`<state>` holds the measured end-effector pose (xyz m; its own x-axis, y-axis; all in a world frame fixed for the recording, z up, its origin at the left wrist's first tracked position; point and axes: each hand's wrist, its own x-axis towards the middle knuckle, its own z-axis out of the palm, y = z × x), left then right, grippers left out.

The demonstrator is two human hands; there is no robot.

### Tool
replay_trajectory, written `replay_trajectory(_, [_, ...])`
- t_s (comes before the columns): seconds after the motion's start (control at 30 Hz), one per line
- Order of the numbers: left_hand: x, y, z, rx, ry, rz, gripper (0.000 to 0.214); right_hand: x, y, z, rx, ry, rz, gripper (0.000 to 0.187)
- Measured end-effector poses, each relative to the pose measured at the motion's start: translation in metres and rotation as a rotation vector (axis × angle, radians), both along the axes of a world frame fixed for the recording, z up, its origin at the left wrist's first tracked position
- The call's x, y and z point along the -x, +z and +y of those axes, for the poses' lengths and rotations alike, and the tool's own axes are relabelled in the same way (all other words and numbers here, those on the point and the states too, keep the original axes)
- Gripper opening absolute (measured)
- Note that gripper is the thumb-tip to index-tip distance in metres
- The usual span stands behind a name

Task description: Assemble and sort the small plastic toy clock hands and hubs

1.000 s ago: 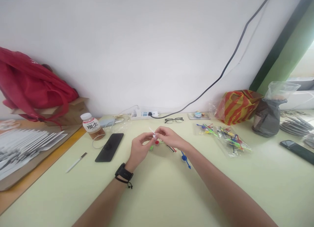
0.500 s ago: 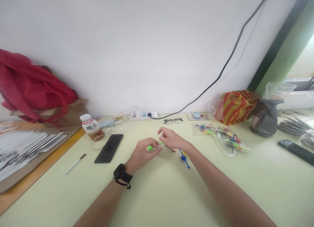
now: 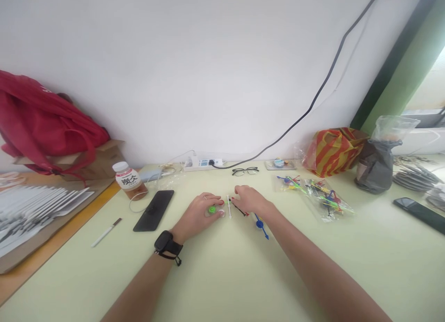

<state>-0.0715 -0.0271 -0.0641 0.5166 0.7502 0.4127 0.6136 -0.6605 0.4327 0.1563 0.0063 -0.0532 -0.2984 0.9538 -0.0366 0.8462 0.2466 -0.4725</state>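
Observation:
My left hand (image 3: 200, 216) rests on the table, thumb and forefinger apart around a bright green spinner arrow (image 3: 212, 210), whose round hub shows in the gap between them. A thin white arrow (image 3: 229, 208) lies between my two hands. My right hand (image 3: 251, 199) is curled downward, its fingertips by the far ends of thin black and red arrows (image 3: 240, 209); what they hold is hidden. Under my right wrist a blue arrow with a round hub (image 3: 260, 224) lies on the table.
Clear bags of coloured arrows (image 3: 330, 201) lie to the right, near a phone (image 3: 419, 214). On the left are a black phone (image 3: 154, 211), a bottle (image 3: 129, 180) and a white pen (image 3: 106, 233). Glasses (image 3: 245, 171) and a power strip (image 3: 205, 164) sit at the back.
My left fingers have spread from their pinch around the green arrow. My right hand has lowered to the table, its fingers curled down. The white arrow now shows between my hands.

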Motion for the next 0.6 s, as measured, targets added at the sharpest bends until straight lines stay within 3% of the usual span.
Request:
replay_trajectory(0.07, [0.001,-0.003,0.002,0.045,0.007,-0.009,0.021,0.001,-0.003,0.0,0.029,0.016,-0.012,0.02])
replay_trajectory(0.17, [0.001,-0.005,0.003,0.082,0.016,-0.024,0.022,0.004,-0.006,0.0,0.061,0.048,0.002,0.029])
replay_trajectory(0.6, [-0.001,-0.006,0.002,0.109,0.034,-0.026,0.02,0.021,-0.01,-0.007,0.115,0.099,0.143,0.037])
